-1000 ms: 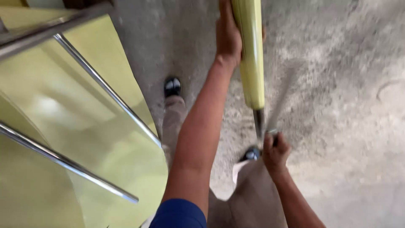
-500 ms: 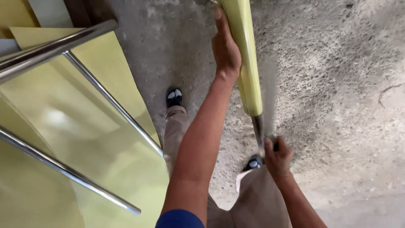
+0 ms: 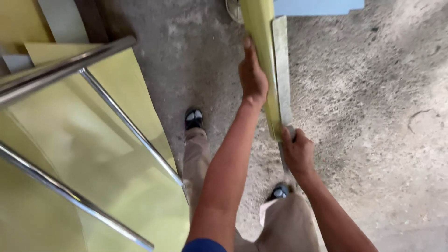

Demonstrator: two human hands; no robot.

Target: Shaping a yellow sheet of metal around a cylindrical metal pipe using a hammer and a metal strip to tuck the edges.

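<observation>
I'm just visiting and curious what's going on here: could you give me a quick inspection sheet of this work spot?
Surface: rough grey concrete floor, stained and pitted, with a thin crack at the right.
Job's things: long yellow-green panel held on edge, a grey strip along its right side.
Clutter: nothing seen loose on the floor.
Hands: left hand flat against the panel's left face; right hand gripping the panel's lower end.
Cables: nothing seen.
Surroundings: glossy yellow-green sheets with shiny metal rails at the left; a pale blue board at the top; the person's dark shoes and beige trousers below.
</observation>
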